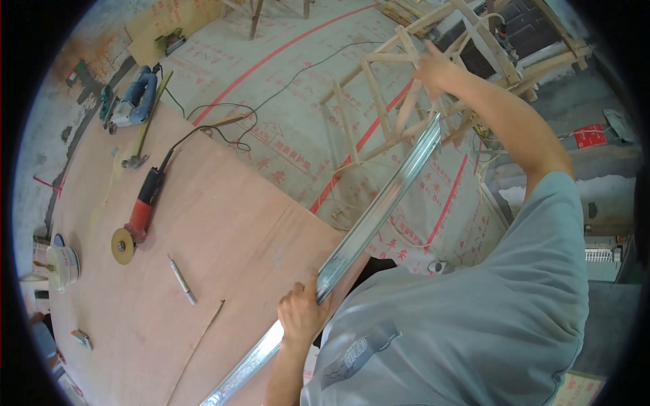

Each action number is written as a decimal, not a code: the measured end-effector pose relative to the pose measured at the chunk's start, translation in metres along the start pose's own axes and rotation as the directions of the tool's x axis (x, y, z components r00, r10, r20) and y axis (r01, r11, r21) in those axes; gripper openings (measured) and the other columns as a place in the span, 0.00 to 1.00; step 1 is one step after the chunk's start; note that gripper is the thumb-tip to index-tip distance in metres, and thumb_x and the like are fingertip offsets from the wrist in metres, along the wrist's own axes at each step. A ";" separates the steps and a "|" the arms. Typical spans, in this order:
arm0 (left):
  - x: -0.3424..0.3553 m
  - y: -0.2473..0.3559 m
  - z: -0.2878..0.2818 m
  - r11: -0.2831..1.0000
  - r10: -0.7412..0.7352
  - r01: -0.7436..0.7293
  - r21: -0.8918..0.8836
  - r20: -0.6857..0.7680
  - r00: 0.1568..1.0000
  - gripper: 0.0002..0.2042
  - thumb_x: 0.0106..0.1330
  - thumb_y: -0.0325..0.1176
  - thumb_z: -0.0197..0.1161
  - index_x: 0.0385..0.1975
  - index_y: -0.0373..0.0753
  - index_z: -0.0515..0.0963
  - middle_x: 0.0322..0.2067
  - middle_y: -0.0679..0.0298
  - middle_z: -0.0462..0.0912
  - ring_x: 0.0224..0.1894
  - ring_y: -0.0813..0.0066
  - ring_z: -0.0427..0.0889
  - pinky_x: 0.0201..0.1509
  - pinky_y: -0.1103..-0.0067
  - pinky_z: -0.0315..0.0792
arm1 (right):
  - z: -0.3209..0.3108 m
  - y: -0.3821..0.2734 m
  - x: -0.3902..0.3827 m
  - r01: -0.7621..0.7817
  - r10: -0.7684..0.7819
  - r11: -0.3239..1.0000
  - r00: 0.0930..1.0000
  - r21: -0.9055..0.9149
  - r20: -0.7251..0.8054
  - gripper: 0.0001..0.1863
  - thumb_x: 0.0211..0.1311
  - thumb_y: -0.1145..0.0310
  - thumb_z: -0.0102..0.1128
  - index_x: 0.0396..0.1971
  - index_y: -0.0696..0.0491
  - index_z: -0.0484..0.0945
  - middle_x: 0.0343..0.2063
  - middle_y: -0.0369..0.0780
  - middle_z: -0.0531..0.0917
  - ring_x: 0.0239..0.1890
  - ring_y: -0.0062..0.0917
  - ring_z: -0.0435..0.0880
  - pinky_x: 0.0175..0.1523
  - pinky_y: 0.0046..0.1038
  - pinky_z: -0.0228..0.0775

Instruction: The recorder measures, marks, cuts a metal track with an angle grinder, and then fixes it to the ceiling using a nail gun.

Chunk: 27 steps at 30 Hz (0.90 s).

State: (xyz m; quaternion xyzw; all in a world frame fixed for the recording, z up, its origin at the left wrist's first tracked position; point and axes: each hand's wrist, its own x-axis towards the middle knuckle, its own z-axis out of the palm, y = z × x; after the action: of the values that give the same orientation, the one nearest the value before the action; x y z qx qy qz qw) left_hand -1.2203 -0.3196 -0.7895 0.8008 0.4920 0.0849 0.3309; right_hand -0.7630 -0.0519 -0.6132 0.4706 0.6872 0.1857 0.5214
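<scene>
In the head view, the metal channel (379,203) lies slantwise, from about seven o'clock at the lower edge up to between one and two o'clock. Its lower part is over the wooden board (230,230); the upper part goes past the board's edge, above the printed floor covering (284,145).

The left hand (302,314), at six o'clock, is grasping the channel, with the fingers bent across it. The right hand (437,70), at one o'clock, is stretched out near the channel's far end, in front of the wooden frame (376,100). Its fingers are not distinct, so one cannot tell whether they are closed on something or released.

On the board, toward nine o'clock, there lies a red and black angle grinder (147,203) with a yellowish disc. At ten o'clock a hammer (156,111) lies just beside a blue power tool (139,98). At eight o'clock there is a slim silver pen-like tool (181,279), and at seven o'clock a thin strip (196,349). A white bucket (66,269) stands between eight and nine o'clock, near the left rim.
</scene>
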 end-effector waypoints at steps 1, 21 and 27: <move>0.007 0.001 0.008 0.999 0.047 -0.046 0.013 -0.054 0.997 0.32 0.53 0.46 0.75 0.58 0.41 0.77 0.24 0.57 0.77 0.22 0.58 0.82 0.26 0.67 0.76 | 0.031 0.009 0.000 0.002 -0.002 1.000 1.000 0.001 0.007 0.24 0.50 0.52 0.73 0.48 0.45 0.86 0.50 0.42 0.85 0.61 0.34 0.80 0.70 0.57 0.55; -0.132 -0.053 -0.005 0.897 -0.443 0.443 -0.010 -0.001 0.897 0.31 0.52 0.41 0.77 0.59 0.50 0.77 0.29 0.55 0.83 0.32 0.51 0.86 0.38 0.61 0.80 | -0.036 -0.085 0.140 0.389 -0.027 0.692 0.856 0.608 -0.517 0.37 0.56 0.62 0.73 0.65 0.51 0.69 0.64 0.48 0.73 0.69 0.43 0.68 0.71 0.50 0.57; -0.178 -0.095 0.035 0.863 -0.504 0.505 0.002 -0.055 0.862 0.32 0.53 0.41 0.76 0.61 0.48 0.75 0.32 0.56 0.83 0.36 0.53 0.85 0.42 0.60 0.78 | -0.279 -0.298 0.232 0.758 -0.045 0.529 0.476 0.383 -0.878 0.41 0.55 0.59 0.75 0.67 0.51 0.66 0.61 0.47 0.75 0.65 0.43 0.73 0.67 0.43 0.66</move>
State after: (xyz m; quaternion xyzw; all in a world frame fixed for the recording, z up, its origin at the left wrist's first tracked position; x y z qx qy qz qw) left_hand -1.3633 -0.4567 -0.8408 0.6445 0.6933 0.0124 0.3221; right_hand -1.1497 0.0629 -0.8527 0.3044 0.9486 -0.0712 -0.0484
